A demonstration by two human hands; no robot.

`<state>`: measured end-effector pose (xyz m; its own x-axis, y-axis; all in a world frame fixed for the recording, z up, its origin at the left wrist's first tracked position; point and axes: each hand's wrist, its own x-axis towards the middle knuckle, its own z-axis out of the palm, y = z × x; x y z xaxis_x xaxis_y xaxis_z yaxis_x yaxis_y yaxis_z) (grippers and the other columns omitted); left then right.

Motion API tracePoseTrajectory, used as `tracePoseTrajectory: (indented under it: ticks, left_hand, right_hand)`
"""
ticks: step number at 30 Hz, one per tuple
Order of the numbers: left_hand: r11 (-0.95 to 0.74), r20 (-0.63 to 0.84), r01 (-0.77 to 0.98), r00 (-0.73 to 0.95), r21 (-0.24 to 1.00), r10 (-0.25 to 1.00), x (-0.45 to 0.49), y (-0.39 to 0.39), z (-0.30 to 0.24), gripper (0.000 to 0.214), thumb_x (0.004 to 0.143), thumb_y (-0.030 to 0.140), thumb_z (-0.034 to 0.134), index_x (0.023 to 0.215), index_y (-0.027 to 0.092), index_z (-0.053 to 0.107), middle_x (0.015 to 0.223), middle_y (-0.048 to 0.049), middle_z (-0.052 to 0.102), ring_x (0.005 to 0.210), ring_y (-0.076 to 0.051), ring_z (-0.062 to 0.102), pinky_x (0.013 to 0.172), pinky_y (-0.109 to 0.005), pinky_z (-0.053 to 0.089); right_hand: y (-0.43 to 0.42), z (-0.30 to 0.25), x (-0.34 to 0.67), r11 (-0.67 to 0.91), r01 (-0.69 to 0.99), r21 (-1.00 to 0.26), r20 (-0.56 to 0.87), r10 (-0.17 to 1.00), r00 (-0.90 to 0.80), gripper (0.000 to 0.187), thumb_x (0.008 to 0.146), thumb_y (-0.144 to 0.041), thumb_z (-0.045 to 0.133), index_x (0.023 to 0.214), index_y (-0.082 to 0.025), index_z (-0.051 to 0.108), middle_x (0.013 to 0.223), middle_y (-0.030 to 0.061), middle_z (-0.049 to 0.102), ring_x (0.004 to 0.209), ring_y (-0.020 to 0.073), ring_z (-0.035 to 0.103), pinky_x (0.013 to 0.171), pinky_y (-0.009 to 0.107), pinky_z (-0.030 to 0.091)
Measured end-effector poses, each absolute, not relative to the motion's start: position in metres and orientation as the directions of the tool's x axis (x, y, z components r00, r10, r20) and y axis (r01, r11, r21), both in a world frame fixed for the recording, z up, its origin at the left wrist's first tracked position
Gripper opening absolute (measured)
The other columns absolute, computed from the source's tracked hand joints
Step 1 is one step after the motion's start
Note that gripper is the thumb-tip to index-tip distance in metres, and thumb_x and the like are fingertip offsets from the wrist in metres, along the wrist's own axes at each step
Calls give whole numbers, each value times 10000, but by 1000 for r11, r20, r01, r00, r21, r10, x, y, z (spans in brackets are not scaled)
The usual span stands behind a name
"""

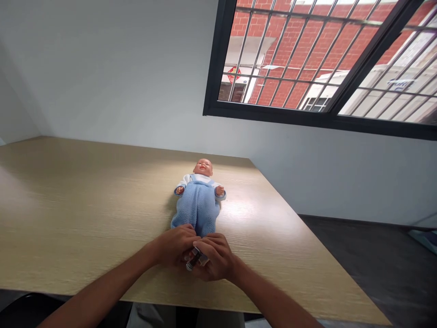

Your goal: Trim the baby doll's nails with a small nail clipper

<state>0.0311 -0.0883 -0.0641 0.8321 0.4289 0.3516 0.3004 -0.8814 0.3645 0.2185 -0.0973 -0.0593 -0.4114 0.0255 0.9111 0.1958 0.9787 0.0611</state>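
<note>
A baby doll [198, 199] lies on its back on a light wood-grain table [85, 205], near the middle of the frame, with its head pointing away from the person and its arms spread slightly. It wears blue fleece overalls [197, 207] over a white long-sleeved top [184, 180].

At lower centre, the person's two bare hands meet at the doll's leg end. The left hand [175, 246] comes in from the lower left, its fingers curled inward and pressed against the bottom of the overalls. The right hand [215, 257] comes in from the lower right, its fingers folded over toward the left hand. Both hands are clenched around a small dark cylinder [194, 260] with a silver end that sticks out, tilted, toward the lower left. Most of it is hidden, so its exact kind cannot be made out, and a pale piece beside it is too small to identify.

A black-framed window [317, 61] with metal bars fills the upper right of the frame, set in a pale grey wall [112, 73], and a red brick building [290, 54] stands beyond it. Dark flooring [368, 269] shows at the right, beyond the table's edge.
</note>
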Motion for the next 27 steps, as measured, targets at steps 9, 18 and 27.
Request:
tracePoseTrajectory:
  ticks: [9,18,27]
  left_hand:
    - [-889,466,204,791,410,397,35,-91,-68,59,788,155,494,801,186,445,730,-45,575,706,-192,532,766,-334,439]
    - [-890,594,125,702,439,392,39,-91,-71,340,996,413,357,846,154,519,725,-83,599,712,-196,551,734,-335,464]
    - [-735,572,168,524,657,631,39,-98,-69,334,954,456,557,960,126,610,774,-29,634,666,-113,567,633,-202,451]
  right_hand:
    - [-98,-59,220,981,185,59,925,16,-379,292,975,-355,465,1091,-107,565,717,60,702,611,161,679,605,294,528]
    - [-96,-62,220,981,179,70,941,-5,-339,290,938,-308,498,1129,-98,557,787,90,713,647,175,680,624,314,539]
    - [-97,-59,221,974,220,58,959,6,-282,278,907,-275,497,1130,-124,567,807,87,702,687,183,675,652,337,566]
